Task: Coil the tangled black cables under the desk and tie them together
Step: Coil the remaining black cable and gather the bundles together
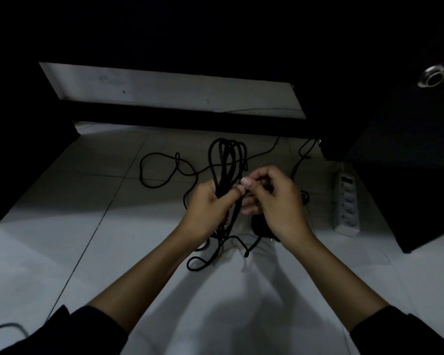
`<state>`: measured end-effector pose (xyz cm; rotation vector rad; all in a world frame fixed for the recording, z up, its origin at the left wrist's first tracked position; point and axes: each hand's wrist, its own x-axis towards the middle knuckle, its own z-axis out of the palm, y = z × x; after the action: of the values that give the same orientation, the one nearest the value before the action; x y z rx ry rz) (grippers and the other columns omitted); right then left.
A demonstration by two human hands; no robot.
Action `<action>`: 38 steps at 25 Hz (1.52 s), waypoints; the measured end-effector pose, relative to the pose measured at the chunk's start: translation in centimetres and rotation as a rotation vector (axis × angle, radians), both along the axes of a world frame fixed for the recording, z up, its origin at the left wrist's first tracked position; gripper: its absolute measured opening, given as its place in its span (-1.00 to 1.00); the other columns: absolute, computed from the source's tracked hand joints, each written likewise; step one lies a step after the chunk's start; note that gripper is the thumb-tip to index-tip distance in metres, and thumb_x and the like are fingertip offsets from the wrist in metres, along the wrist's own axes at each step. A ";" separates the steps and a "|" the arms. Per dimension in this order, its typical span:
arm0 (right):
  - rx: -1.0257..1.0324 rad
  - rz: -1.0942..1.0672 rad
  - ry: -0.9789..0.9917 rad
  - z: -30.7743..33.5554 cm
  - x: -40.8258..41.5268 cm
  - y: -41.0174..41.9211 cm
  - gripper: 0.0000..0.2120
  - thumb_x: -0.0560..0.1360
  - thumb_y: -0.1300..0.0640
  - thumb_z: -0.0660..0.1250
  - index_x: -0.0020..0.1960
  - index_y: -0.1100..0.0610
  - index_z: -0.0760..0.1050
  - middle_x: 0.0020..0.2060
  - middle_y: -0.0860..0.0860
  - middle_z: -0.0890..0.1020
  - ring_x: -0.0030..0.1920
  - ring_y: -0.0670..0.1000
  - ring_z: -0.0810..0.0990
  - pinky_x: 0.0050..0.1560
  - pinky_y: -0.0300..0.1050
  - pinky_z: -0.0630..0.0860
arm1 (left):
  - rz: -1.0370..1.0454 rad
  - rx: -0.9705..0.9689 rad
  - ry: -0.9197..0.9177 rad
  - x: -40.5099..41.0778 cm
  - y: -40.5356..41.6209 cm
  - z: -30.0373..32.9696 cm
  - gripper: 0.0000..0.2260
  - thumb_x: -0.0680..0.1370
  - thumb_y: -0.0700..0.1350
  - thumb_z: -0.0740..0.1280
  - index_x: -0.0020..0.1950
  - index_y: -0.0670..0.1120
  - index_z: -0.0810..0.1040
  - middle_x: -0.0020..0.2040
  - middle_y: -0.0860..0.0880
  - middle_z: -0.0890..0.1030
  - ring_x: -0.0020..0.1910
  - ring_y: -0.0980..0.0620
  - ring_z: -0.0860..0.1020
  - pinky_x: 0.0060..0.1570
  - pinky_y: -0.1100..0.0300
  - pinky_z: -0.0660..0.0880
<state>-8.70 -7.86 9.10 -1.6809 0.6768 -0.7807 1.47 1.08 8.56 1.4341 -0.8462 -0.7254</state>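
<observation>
- My left hand [207, 206] grips a bundle of looped black cables [227, 160], fingers curled round the strands and thumb pressed across them; the loops stand up above my fist.
- My right hand [274, 201] sits just beside the bundle, thumb and forefinger pinching together at the coil's right edge; whether a strand lies between them I cannot tell in this dim light.
- Below the bundle, loose ends hang down and curl on the floor [87, 226], one forming a small loop.
- The floor is pale tile with dark grout lines, lit weakly.
- Left of the bundle, a thin black cable [162, 170] lies in a wide slack loop on the tiles; it seems to run on behind the coil toward the desk's shadow.
- Right of the bundle, a white power strip [346, 203] lies on the tiles beside a dark cabinet [408, 175].
- Beyond the bundle, a pale wall strip [169, 90] shows under the dark desk edge.
- My dark sleeves [95, 329] frame the bottom.
</observation>
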 end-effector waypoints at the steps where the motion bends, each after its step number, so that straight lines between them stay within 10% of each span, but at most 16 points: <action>1: -0.032 -0.004 0.024 -0.1 -0.2 -0.4 -0.94 0.55 0.17 0.32 -0.10 0.08 0.49 -0.28 0.04 0.60 -0.42 -0.02 0.61 -0.42 -0.15 0.56 | 0.024 -0.009 0.005 0.0 0.0 0.0 -0.75 0.60 -0.16 0.29 -0.29 -0.07 0.43 -0.55 0.10 0.36 -0.60 0.16 0.27 -0.57 0.30 0.24; 7: -0.295 0.069 0.126 -1.3 -1.4 -2.7 -0.95 0.56 0.12 0.32 -0.02 0.05 0.56 -0.19 -0.17 0.57 -0.22 -0.20 0.52 -0.24 -0.36 0.38 | -0.030 0.048 0.118 1.5 0.5 1.0 -0.81 0.61 -0.07 0.25 -0.02 -0.19 0.53 -0.52 0.13 0.43 -0.55 0.14 0.27 -0.47 0.27 0.35; 12: -0.757 0.054 0.488 -4.9 -2.4 -2.7 -0.89 0.57 0.17 0.30 0.05 0.04 0.56 -0.06 -0.06 0.53 -0.09 -0.10 0.55 -0.18 -0.11 0.53 | 0.008 -0.171 0.504 2.6 -0.1 2.0 -0.82 0.62 -0.07 0.22 -0.08 -0.13 0.53 -0.24 0.08 0.60 -0.57 0.18 0.26 -0.50 0.30 0.37; 20: -0.566 0.308 0.441 -3.5 -2.3 -0.7 -0.65 0.60 0.07 0.23 0.38 0.01 0.40 0.27 -0.21 0.39 0.30 -0.22 0.31 0.32 -0.30 0.23 | 0.040 -0.149 0.466 3.2 -0.2 1.3 -0.84 0.62 -0.06 0.23 -0.07 -0.10 0.52 -0.16 0.02 0.65 -0.51 0.15 0.38 -0.41 0.28 0.46; 32: -0.160 0.409 0.402 -4.9 -2.7 -1.6 -0.82 0.60 0.07 0.26 -0.11 0.15 0.49 -0.20 -0.01 0.67 -0.09 -0.11 0.65 -0.01 -0.12 0.53 | -0.019 -0.090 0.339 3.6 0.2 1.6 -0.81 0.64 -0.04 0.17 -0.13 -0.05 0.44 -0.36 0.06 0.46 -0.26 0.13 0.58 -0.26 0.26 0.51; 38: -0.504 0.516 0.756 -6.9 -3.2 -2.2 -0.81 0.60 -0.06 0.20 0.00 0.05 0.46 -0.10 -0.02 0.60 -0.09 -0.03 0.56 -0.03 0.01 0.53 | -0.029 -0.076 0.416 3.4 -0.3 1.2 -0.80 0.65 -0.02 0.16 -0.12 -0.07 0.41 -0.45 0.08 0.30 -0.55 0.13 0.31 -0.44 0.27 0.35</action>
<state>-11.94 -10.07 2.17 -2.5097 0.5146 0.1010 4.86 0.78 9.79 1.1491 -0.5642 -0.9616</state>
